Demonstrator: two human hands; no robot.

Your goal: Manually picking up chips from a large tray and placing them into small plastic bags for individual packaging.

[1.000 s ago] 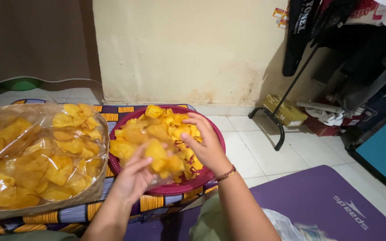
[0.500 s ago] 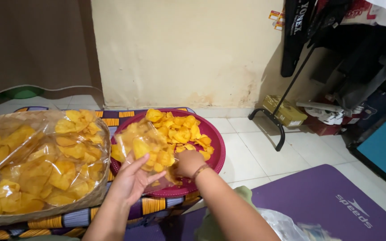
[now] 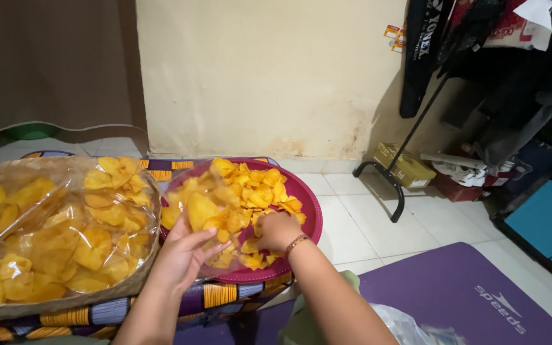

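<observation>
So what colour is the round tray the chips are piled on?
Magenta-purple; the round tray shows best in the head view.

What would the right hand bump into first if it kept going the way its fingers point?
Probably the loose yellow chips piled on the maroon tray; the right hand already rests among them, pointing up-left toward the pile.

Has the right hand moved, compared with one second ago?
Yes. The right hand has come down from the far side of the red tray toward its near rim.
</observation>
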